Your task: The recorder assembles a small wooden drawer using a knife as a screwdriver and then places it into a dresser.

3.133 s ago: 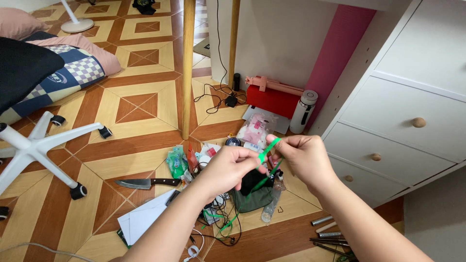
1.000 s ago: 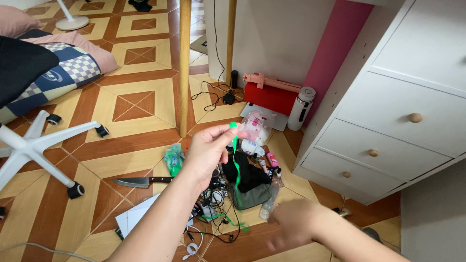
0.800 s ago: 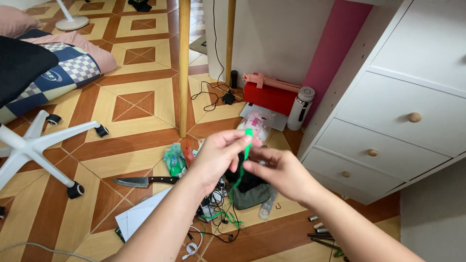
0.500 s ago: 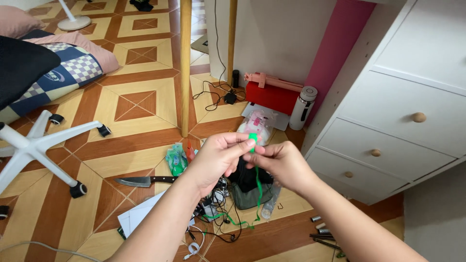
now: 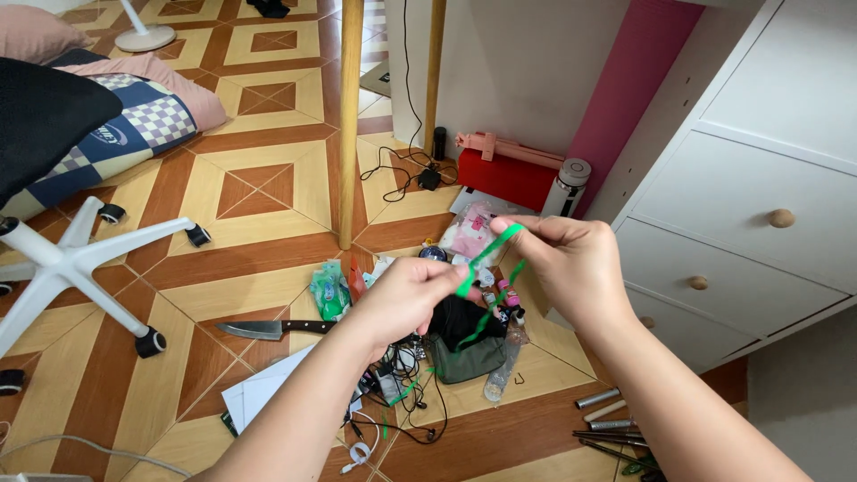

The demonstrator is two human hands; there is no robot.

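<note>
Kitchen knife [image 5: 272,328] on tiled floor [image 5: 268,187], white drawer unit [image 5: 759,223], red box [image 5: 504,176], chair base [image 5: 76,268]

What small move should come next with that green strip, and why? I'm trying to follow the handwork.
Probably draw the hands apart to pull it taut: the green strip runs between the left hand and right hand, pinched by both, its tail dangling loose over the dark pouch.
</note>
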